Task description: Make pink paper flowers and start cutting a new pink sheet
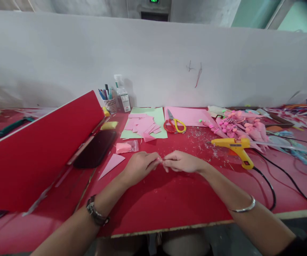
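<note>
My left hand (142, 164) and my right hand (182, 161) meet over the red tabletop, fingertips pinched together. Between them shows a speck of something small and pinkish, too small to name. Just left of my left hand lies a folded pink paper triangle (112, 165). Behind that hand rests a clear packet with a soft pink lump (123, 147) in it. Beyond the hands, cut pink paper pieces (144, 124) are piled on a pale green sheet (160, 113). Scissors (174, 123) with red and yellow handles lie to the right of the pile.
At right, a yellow glue gun (236, 145) trails a black cord, beside a heap of pink paper cones (244, 124). A red board (49, 142) leans at left, next to a dark phone (95, 149). A pen cup (110, 105) and bottle (123, 97) stand by the white partition.
</note>
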A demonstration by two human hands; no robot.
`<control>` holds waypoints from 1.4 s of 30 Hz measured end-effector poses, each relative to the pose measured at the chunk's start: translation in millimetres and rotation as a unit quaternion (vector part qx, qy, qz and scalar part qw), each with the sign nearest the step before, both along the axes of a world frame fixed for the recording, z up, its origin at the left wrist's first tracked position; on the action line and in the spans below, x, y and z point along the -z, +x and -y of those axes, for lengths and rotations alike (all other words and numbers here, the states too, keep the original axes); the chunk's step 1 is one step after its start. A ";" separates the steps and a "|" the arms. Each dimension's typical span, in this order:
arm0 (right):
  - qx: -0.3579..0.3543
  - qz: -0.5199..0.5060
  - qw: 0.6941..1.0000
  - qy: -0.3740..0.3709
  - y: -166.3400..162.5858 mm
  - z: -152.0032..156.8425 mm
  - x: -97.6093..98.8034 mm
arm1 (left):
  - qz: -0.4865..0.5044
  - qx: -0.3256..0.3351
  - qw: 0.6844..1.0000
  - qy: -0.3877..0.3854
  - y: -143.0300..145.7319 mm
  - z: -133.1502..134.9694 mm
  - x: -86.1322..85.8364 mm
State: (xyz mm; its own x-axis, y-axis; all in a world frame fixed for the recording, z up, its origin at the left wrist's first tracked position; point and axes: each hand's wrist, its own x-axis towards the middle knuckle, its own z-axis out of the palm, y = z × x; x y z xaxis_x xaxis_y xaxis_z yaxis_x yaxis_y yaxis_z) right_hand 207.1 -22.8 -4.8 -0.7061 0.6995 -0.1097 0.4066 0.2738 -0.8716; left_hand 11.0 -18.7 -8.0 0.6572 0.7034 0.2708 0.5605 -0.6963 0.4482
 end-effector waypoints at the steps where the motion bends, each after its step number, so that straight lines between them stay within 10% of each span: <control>1: 0.026 0.009 0.998 0.058 -2.3 0.4 0.7 | 0.016 -0.015 0.999 -0.029 0.5 -0.3 0.5; 7: 0.088 0.136 0.940 0.300 -10.9 0.4 6.4 | 0.132 -0.058 0.966 -0.212 5.1 -2.7 4.8; 18: -0.017 -0.027 0.998 -0.052 2.9 -1.6 0.4 | 0.019 0.006 1.000 -0.020 0.1 -2.1 0.9; 22: 0.041 0.054 0.986 0.151 -2.3 -0.1 1.5 | 0.029 -0.033 0.999 -0.022 0.0 -2.2 2.9; 25: 0.100 0.175 0.913 0.354 -8.5 0.2 4.8 | 0.100 -0.085 0.985 -0.114 2.6 -3.0 6.4; 29: 0.105 0.275 0.850 0.437 -13.2 0.9 7.9 | 0.157 -0.078 0.956 -0.237 4.7 -5.7 9.8; 33: 0.120 0.203 0.906 0.351 -12.1 1.4 6.9 | 0.131 -0.049 0.971 -0.195 1.2 -7.4 7.8; 37: 0.055 0.024 0.992 0.107 -3.2 -1.5 5.0 | 0.058 0.017 0.994 -0.087 -2.1 -5.8 2.2; 42: -0.015 -0.026 0.998 -0.059 5.1 -3.1 1.3 | 0.031 0.061 0.997 0.037 -2.6 -2.6 0.0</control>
